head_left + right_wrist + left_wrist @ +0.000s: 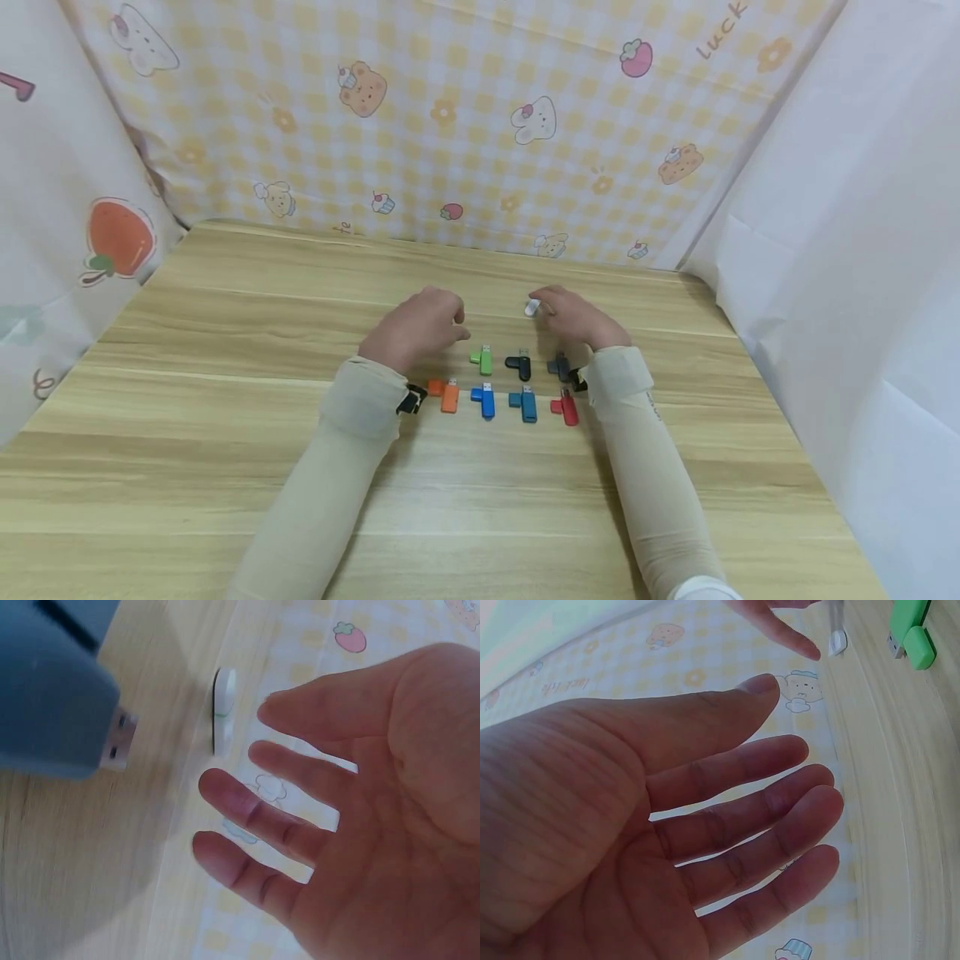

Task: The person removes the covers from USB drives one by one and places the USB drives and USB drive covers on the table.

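A small white USB stick (532,307) lies on the table, its caps together. My right hand (576,318) hovers beside it with fingers extended. In the right wrist view a gap shows between the fingertips (225,791) and the white stick (224,712). My left hand (420,327) is held over the table to the left, holding nothing. Its fingers look relaxed and spread in the left wrist view. Nearest to it are a green USB stick (485,360) and an orange one (449,396), both with their caps off beside them.
Between the forearms lie more uncapped USB sticks: black (524,367), dark grey (562,367), blue (488,402), teal (528,405) and red (570,408). A patterned cloth (442,125) hangs behind the wooden table (480,517); white sheets (862,250) flank it.
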{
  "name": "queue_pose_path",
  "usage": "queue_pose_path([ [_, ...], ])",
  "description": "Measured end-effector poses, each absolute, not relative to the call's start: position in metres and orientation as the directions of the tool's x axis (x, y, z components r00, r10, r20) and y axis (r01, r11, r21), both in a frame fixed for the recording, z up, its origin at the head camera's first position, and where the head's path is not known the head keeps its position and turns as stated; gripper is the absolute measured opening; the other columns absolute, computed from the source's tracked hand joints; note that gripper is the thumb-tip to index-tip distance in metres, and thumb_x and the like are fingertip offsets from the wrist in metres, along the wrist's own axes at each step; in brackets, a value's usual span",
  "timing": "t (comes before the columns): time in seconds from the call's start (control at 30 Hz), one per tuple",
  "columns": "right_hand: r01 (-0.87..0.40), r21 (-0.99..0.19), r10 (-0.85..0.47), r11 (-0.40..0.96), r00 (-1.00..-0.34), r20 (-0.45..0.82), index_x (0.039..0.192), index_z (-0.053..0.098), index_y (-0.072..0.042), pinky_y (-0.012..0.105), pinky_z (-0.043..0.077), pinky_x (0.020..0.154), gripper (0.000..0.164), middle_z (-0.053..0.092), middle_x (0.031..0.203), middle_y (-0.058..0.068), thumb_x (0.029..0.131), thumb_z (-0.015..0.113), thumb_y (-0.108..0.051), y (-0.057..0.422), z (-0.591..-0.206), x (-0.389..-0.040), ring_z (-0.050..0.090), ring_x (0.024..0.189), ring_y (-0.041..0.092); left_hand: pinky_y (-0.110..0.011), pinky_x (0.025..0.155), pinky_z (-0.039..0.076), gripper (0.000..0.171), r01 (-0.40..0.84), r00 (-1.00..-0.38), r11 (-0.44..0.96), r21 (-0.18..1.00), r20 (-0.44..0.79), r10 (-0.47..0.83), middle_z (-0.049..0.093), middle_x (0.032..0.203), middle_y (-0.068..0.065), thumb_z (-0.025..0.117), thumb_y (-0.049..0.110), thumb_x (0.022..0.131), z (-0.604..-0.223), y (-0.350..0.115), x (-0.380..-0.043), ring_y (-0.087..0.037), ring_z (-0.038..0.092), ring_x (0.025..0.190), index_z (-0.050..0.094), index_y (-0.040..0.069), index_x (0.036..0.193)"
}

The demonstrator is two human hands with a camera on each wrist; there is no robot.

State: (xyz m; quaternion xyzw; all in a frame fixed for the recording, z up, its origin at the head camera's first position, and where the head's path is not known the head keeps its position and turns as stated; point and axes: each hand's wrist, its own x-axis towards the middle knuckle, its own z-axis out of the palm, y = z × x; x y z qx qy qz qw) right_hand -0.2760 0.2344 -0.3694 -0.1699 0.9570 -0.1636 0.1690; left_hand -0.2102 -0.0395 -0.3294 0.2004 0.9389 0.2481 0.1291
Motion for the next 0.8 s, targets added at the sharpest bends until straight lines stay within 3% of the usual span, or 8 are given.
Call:
queue_pose_path([
  [0.07, -0.266, -0.359, -0.381, 0.895, -0.874, -0.303, 0.165, 0.039, -0.003, 0.063, 0.02, 0.133, 0.057, 0.027, 0.176, 0.021, 0.108, 0.041, -0.001, 0.237, -0.37, -0.276, 0.024, 0.163, 0.047, -0.042, 0.098, 0.061, 0.026, 0.313, -0.887, 0.798, 0.515, -0.142, 0.439, 0.076, 0.125, -0.016, 0.069, 0.018, 0.107, -0.329, -0.039, -0.21, -0.026, 0.069, 0.102, 0.075, -0.001, 0.124],
  [0.17, -0.273, -0.342, -0.389, 0.899, -0.857, -0.339, 0.167, 0.039, -0.008, 0.067, 0.021, 0.131, 0.057, 0.033, 0.175, 0.018, 0.11, 0.04, -0.004, 0.238, -0.369, -0.276, 0.029, 0.16, 0.047, -0.043, 0.099, 0.061, 0.026, 0.309, -0.888, 0.8, 0.514, -0.144, 0.436, 0.075, 0.126, -0.016, 0.069, 0.018, 0.108, -0.329, -0.039, -0.21, -0.027, 0.07, 0.104, 0.075, -0.001, 0.125],
  [0.3, -0.294, -0.325, -0.401, 0.899, -0.85, -0.341, 0.162, 0.046, -0.006, 0.065, 0.03, 0.129, 0.051, 0.049, 0.165, 0.02, 0.111, 0.044, -0.006, 0.238, -0.365, -0.274, 0.042, 0.153, 0.046, -0.043, 0.1, 0.061, 0.027, 0.305, -0.888, 0.802, 0.514, -0.152, 0.435, 0.075, 0.128, -0.016, 0.069, 0.018, 0.108, -0.329, -0.039, -0.209, -0.028, 0.07, 0.106, 0.075, -0.001, 0.126],
  [0.47, -0.279, -0.281, -0.37, 0.918, -0.855, -0.364, 0.16, 0.05, -0.003, 0.064, 0.03, 0.129, 0.049, 0.045, 0.166, 0.025, 0.112, 0.044, -0.007, 0.238, -0.358, -0.271, 0.038, 0.156, 0.048, -0.043, 0.099, 0.061, 0.027, 0.305, -0.887, 0.8, 0.517, -0.152, 0.437, 0.075, 0.127, -0.016, 0.068, 0.018, 0.108, -0.33, -0.039, -0.21, -0.028, 0.07, 0.104, 0.075, -0.001, 0.125],
  [0.67, -0.234, -0.284, -0.328, 0.93, -0.876, -0.353, 0.157, 0.055, -0.006, 0.058, 0.046, 0.121, 0.05, 0.052, 0.159, 0.024, 0.108, 0.054, -0.001, 0.24, -0.358, -0.269, 0.053, 0.142, 0.042, -0.044, 0.1, 0.061, 0.027, 0.311, -0.884, 0.798, 0.516, -0.151, 0.442, 0.076, 0.127, -0.016, 0.068, 0.019, 0.108, -0.331, -0.038, -0.211, -0.027, 0.071, 0.105, 0.075, -0.002, 0.125],
  [0.8, -0.244, -0.294, -0.334, 0.924, -0.888, -0.317, 0.148, 0.064, -0.004, 0.056, 0.05, 0.118, 0.044, 0.058, 0.151, 0.023, 0.105, 0.057, 0.004, 0.243, -0.363, -0.27, 0.058, 0.135, 0.04, -0.044, 0.1, 0.061, 0.027, 0.31, -0.884, 0.802, 0.512, -0.156, 0.441, 0.076, 0.126, -0.016, 0.068, 0.019, 0.108, -0.329, -0.037, -0.209, -0.027, 0.071, 0.105, 0.075, -0.001, 0.125],
])
